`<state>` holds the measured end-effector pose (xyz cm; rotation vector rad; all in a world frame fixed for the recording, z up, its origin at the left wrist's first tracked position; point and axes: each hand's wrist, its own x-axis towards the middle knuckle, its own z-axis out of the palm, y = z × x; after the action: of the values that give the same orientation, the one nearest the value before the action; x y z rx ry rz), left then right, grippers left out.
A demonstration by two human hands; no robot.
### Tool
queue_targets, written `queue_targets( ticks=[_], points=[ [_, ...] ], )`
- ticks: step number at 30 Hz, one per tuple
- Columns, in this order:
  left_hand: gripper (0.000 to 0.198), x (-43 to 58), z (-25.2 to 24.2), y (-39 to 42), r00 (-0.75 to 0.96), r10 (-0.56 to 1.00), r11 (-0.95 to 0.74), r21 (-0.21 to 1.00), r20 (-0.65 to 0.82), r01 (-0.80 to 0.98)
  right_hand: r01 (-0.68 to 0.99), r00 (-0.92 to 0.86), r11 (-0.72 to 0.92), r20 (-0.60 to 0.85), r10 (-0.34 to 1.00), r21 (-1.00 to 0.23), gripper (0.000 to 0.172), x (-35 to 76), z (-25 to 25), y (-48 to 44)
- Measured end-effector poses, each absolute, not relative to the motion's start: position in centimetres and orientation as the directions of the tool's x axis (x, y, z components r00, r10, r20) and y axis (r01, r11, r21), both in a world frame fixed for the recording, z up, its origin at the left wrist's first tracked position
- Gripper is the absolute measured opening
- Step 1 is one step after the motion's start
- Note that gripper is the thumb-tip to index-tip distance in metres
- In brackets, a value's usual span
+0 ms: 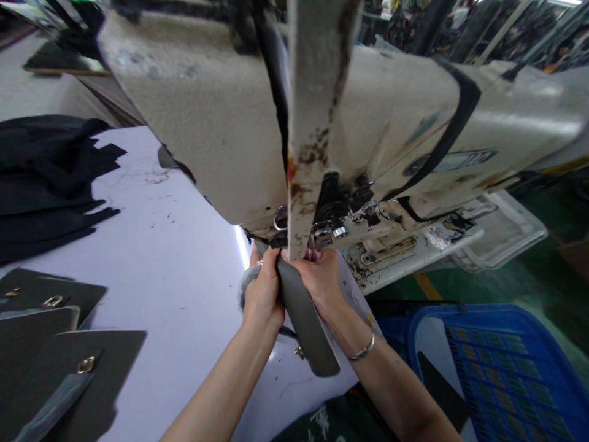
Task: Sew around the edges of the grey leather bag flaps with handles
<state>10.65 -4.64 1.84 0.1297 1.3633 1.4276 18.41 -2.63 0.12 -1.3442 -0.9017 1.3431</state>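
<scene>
Here, the left hand (pixel 263 296) and the right hand (pixel 318 281) both pinch one dark grey leather strap (pixel 304 322) beneath a cream sewing machine head (pixel 207 116), while three dark grey panels (pixel 46 374) with gold rings (pixel 86 365) lie on the white counter (pixel 175 245).

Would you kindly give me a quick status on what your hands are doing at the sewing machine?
Left hand and right hand gripping dark grey strap. Strap's upper end under sewing machine head. Rust-stained pale upright bar in front, hiding that end.
</scene>
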Motion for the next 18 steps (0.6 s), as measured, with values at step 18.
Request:
queue_targets(
  ticks=[18],
  points=[
    [0.057, 10.1, 0.9, -4.1, -0.364, 0.758, 0.238, 0.749, -0.542, -0.619, 0.382, 0.295, 0.084, 0.208, 0.933, -0.920, 0.046, 27.8, 3.4, -4.5]
  ],
)
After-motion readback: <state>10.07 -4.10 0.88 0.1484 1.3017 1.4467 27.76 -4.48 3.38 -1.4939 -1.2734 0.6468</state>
